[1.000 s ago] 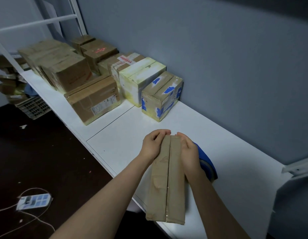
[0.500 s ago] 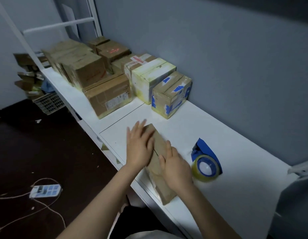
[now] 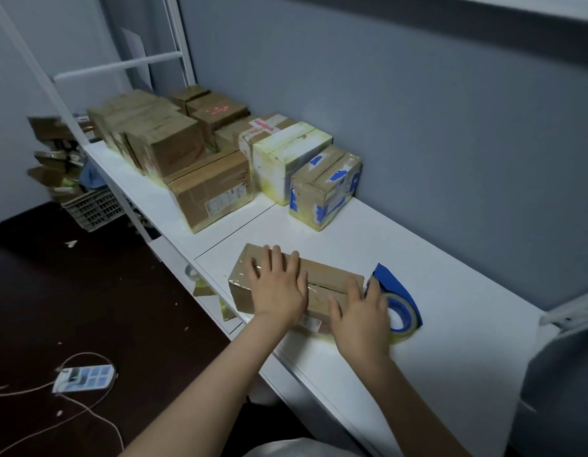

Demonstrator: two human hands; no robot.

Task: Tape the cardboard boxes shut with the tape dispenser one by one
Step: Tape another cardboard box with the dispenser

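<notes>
Cardboard box (image 3: 323, 276) under left hand (image 3: 279, 290) and right hand (image 3: 360, 316), fingers (image 3: 275, 260) straight.

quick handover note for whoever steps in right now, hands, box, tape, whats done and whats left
Left hand: flat, open, pressing on top of the long box.
Right hand: open, resting on the box's right end.
Tape dispenser: on the table, just right of the box, not gripped.
Done: glossy tape shows on the box's left end; other boxes sit by the wall.
Left: centre seam looks unsealed; probably tape it next.
</notes>
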